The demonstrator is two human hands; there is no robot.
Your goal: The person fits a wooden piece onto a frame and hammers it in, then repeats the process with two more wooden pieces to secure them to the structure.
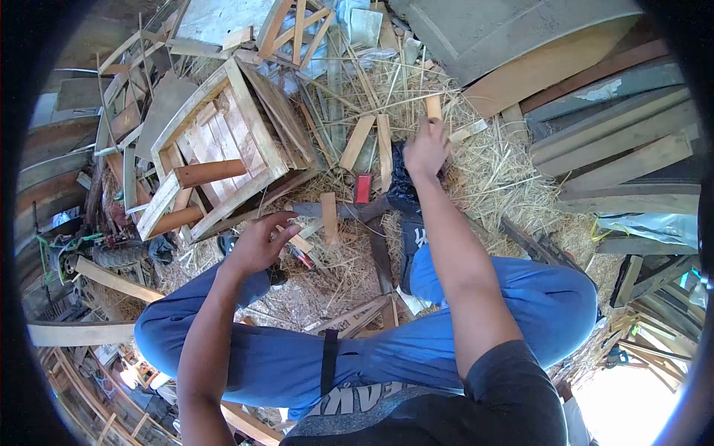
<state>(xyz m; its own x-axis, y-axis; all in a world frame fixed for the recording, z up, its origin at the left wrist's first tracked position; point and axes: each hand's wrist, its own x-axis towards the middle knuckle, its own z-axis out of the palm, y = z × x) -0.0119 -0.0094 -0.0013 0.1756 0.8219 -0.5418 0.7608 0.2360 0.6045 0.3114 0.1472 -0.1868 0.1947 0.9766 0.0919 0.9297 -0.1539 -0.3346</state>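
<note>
My right hand (426, 151) reaches forward with its fingers closed around the near end of a short light wooden piece (433, 108). Below that wrist lies something wrapped in black plastic (402, 180). My left hand (256, 244) hangs over the ground near my knee, fingers curved and apart from the thumb, with nothing visible in it. Near its fingertips a small wooden offcut (301, 243) rests on the straw, and another wooden block (329, 215) stands to the right. A red box (363, 188) sits between the hands. Beyond it lie two loose wooden slats (358, 143).
A wooden frame with panels and round-edged legs (223, 141) leans at the left. Stacked boards (617, 141) fill the right side, with a large grey panel (506, 33) behind. Straw (498, 171) covers the ground, and dark wooden bars (381, 253) lie between my feet.
</note>
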